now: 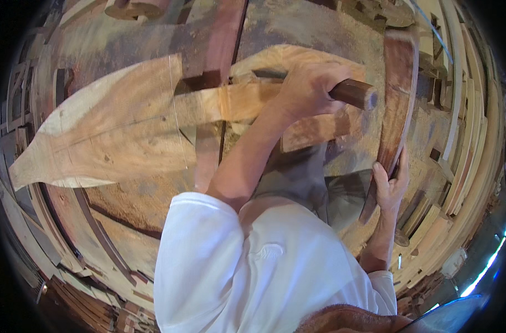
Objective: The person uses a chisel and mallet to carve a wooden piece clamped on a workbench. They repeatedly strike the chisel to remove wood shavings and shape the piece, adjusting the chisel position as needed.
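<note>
My left hand (315, 87) is closed round a short, dark brown wooden bar (352, 93), whose pale cut end points right. Below that hand lie pale wooden pieces, among them a narrow bar (247, 101) and a reddish block (318, 131). To the left, a large leaf-shaped wooden panel (106, 130) tapers to a narrow end; lines are drawn along and across it. My right hand (392, 184) grips the lower part of a long, slightly curved reddish-brown plank (398, 94) standing at an angle on my right, thumb on its near side. The left fingertips are partly hidden.
Sawdust covers the floor (314, 28). A long reddish plank (222, 39) runs away from me under the pale pieces. Several boards (469, 150) are stacked along the right, and more planks (28, 233) lie on the left. A round wooden piece (136, 8) sits at the far edge.
</note>
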The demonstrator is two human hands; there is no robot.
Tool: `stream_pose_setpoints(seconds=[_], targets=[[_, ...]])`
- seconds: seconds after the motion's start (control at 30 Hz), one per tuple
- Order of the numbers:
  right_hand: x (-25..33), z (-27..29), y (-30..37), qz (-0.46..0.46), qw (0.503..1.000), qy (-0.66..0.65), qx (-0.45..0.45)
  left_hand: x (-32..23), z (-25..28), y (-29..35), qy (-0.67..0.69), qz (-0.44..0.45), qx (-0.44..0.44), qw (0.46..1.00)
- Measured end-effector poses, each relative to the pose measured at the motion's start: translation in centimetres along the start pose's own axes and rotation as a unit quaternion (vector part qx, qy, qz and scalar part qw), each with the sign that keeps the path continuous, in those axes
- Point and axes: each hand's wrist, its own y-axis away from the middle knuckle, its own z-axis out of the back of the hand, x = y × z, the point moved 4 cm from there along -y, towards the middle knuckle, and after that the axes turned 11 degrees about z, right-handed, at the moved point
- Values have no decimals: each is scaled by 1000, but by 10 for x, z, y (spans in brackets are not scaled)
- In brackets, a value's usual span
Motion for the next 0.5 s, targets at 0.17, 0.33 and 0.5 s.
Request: stream_pose_setpoints(seconds=[0.17, 0.33, 0.5], targets=[[-23, 19, 40, -151, 966, -161, -133, -10, 37, -2, 58, 67, 46, 995], [-4, 35, 52, -149, 961, -141, -186, -27, 28, -21, -89, 133, 23, 987], [2, 42, 71, -116, 965, -65, -225, -48, 26, 8, -34, -55, 115, 991]])
